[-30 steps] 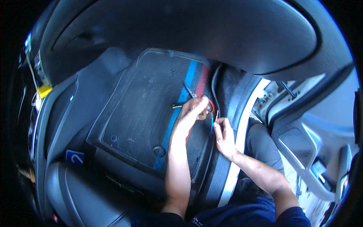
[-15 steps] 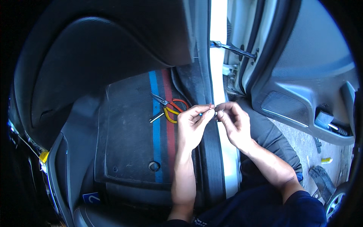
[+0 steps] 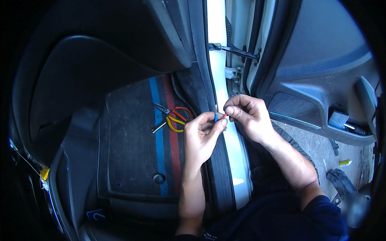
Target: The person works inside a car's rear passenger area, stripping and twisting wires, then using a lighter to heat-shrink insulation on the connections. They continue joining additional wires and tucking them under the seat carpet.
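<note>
Door's [image 3: 317, 72] open on the right, striped mat [image 3: 128, 140] on the left. Left hand [image 3: 201, 138] and right hand [image 3: 250, 120] are nearly fingertip to fingertip. Scissors [image 3: 167, 111] and a metal rod [image 3: 159, 127] lie left of them. Left's pinching the blue wire [image 3: 216, 117], long axis pointing far; right looks pinched on the red wire [image 3: 224, 115], slanting between both hands. Count: one door, one mat, one scissors, one rod, two wires.

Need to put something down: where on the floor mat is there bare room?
The floor mat looks bare between its left edge and the blue stripe, above the small round fastener. Crowded: around the scissors and metal rod.
</note>
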A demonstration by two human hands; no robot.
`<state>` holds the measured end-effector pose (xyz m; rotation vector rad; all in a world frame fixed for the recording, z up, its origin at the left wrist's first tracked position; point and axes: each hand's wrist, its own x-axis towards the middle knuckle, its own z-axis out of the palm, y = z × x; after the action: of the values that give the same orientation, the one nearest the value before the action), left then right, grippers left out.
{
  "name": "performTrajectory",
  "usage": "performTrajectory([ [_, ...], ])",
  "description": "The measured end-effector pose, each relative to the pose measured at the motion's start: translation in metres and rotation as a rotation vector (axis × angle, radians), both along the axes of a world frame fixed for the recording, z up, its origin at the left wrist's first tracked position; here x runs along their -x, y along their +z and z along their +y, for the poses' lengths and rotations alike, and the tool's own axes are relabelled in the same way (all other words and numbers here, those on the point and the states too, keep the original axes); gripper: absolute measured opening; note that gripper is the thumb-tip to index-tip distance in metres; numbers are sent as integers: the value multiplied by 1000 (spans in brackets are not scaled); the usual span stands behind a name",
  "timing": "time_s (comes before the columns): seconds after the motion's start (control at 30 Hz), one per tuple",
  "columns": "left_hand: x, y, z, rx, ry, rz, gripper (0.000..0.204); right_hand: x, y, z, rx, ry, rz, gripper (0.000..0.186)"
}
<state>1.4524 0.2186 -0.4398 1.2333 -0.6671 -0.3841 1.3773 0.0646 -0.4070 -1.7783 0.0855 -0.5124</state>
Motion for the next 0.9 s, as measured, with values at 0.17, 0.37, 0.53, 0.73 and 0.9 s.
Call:
performTrajectory([
  [0.17,-5,3,7,142,-187,188,16,4,5,-6,-269,157,16,20],
  [0.37,-5,1,4,169,-8,88,13,6,8,10,-243,52,3,20],
  [0.53,-6,0,6,152,25,2,12,7,13,17,-182,15,-2,17],
  [0.73,-3,2,6,60,152,-162,9,8,17,20,-62,-38,23,15],
  [0.9,0,8,5,-1,310,-434,10,9,15,19,-162,-41,3,15],
])
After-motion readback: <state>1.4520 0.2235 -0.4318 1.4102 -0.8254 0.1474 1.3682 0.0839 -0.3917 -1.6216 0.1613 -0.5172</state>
